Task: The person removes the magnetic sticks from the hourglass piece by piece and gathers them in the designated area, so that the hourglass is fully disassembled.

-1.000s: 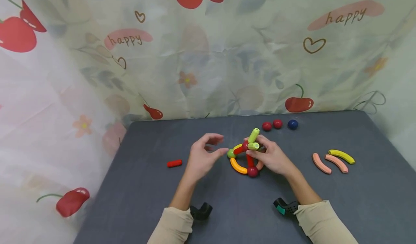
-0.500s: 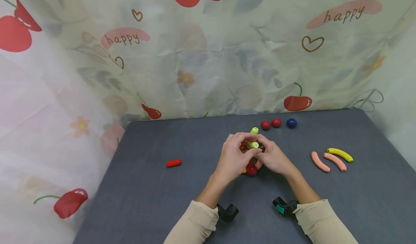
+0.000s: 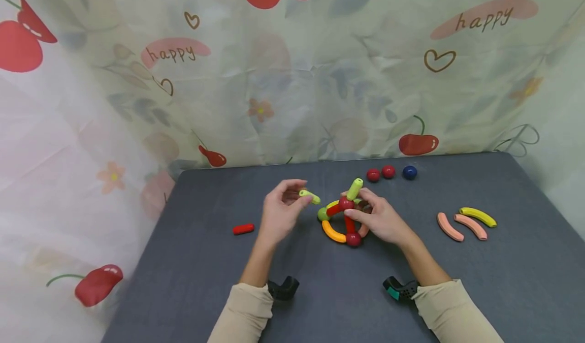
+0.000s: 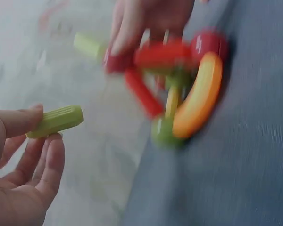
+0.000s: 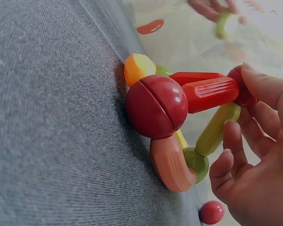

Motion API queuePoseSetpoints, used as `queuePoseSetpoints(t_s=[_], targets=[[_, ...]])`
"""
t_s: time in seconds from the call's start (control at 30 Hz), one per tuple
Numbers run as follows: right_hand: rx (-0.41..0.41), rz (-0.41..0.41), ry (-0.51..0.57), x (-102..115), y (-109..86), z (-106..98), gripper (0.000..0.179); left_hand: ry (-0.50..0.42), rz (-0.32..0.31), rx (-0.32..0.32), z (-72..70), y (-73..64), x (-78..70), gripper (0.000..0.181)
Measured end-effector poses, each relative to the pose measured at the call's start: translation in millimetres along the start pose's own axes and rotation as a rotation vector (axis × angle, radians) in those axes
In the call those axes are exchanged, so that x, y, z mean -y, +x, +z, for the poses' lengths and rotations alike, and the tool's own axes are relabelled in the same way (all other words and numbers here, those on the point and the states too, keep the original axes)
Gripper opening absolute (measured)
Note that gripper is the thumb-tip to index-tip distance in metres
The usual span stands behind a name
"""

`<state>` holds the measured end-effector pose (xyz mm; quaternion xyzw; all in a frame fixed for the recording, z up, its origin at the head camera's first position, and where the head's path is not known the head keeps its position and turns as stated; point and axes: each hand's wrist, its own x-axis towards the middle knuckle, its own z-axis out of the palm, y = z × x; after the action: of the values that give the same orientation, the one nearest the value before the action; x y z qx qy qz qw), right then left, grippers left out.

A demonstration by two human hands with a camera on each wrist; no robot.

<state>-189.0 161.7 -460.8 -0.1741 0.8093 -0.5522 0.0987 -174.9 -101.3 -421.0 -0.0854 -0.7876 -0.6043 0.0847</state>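
Partly built ball-and-rod frame on a grey worktop (image 3: 205, 282), with its likely points of failure. The left hand (image 3: 281, 212) pinches a pale green rod (image 3: 310, 196) between thumb and fingertips, clear of the frame on its left side. The right hand (image 3: 381, 218) grips the upper red ball (image 3: 346, 204), its thumb pressed against the surface. The frame stands near the worktop's middle, towards the far edge: an orange curved rod (image 3: 334, 232) joins the front green ball (image 3: 323, 214) to the lower red ball (image 3: 354, 239), and straight legs rise to the upper ball. A second pale green rod (image 3: 355, 188) projects upward from that ball, tilted.

The upper ball appears to be the critical joint, since several rods meet there; a twist or lift of the right hand could pull the legs away and let the ring spread. The projecting rod, joined at one end only, might be knocked loose by a passing finger. The left hand's fingertip hold seems light, so its rod could slip. Near the far edge, the loose red balls (image 3: 388, 172) and blue ball (image 3: 410, 172) would probably roll if the worktop were jolted.
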Motion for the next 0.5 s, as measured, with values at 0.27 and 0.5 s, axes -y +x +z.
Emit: queuePoseSetpoints(t_s=[0.27, 0.5], targets=[[0.002, 0.015, -0.009, 1.2, 0.1, 0.0, 0.047, 0.077, -0.234, -0.126, -71.5, 2.9, 44.6, 0.039], [-0.002, 0.030, -0.002, 2.4, -0.7, 1.6, 0.048, 0.211, -0.331, -0.144, -111.7, -2.0, 71.9, 0.035]])
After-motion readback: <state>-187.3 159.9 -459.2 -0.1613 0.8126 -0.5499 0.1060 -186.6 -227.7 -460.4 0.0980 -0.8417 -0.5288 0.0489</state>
